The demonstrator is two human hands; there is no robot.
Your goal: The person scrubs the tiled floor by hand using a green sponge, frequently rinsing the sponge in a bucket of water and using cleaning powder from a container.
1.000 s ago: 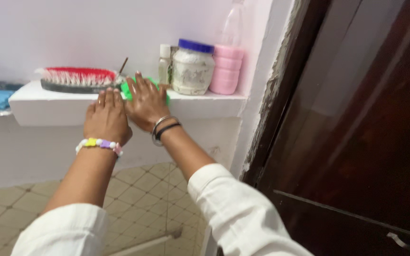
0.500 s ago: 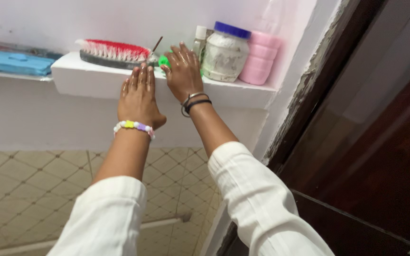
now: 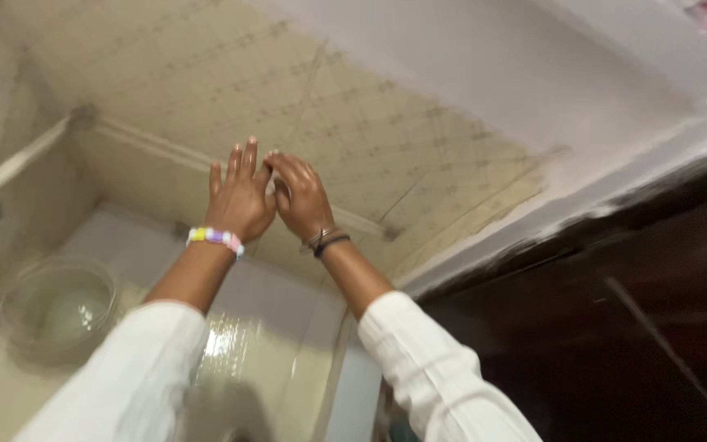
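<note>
Left hand (image 3: 240,196) and right hand (image 3: 300,196) pressed together above the glass bowl (image 3: 59,303), fingers spread, empty, seemingly rubbing.

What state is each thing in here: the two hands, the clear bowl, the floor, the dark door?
Left hand: open, fingers spread, holding nothing.
Right hand: fingers slightly curled, empty, touching the left hand.
Clear round bowl: upright on the floor, contents unclear.
Pale glossy floor: shiny, looks wet.
Dark wooden door: blurred, cannot tell.
</note>
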